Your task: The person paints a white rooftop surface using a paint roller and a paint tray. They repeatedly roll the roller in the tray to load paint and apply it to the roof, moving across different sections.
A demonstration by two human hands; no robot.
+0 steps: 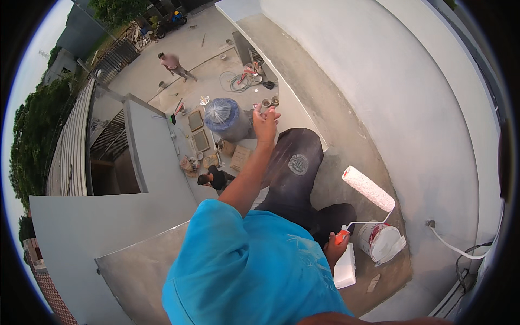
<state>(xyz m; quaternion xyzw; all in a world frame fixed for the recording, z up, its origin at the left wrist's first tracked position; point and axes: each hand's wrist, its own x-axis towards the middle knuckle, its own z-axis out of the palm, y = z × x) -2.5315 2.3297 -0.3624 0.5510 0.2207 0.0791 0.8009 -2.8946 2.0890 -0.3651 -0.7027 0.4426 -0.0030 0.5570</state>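
My right hand (335,252) is closed round the orange handle of a paint roller (369,188). The roller's fluffy sleeve is coated white and points up, away from the wall. Just below that hand is a white tray (345,269), partly hidden by my arm and shirt. Beside it stands a paint bucket (377,238) with white paint on its rim and side. My left hand (266,123) is raised past my knee, over the drop, its fingers apart and partly bent; I see nothing in it.
I sit on a narrow concrete ledge (341,108) along a pale wall (411,108), high above a yard. Below are a blue plastic-covered drum (223,116), a cardboard box (240,158), coiled hose (235,82) and two people. A white cable (452,247) leaves the wall at right.
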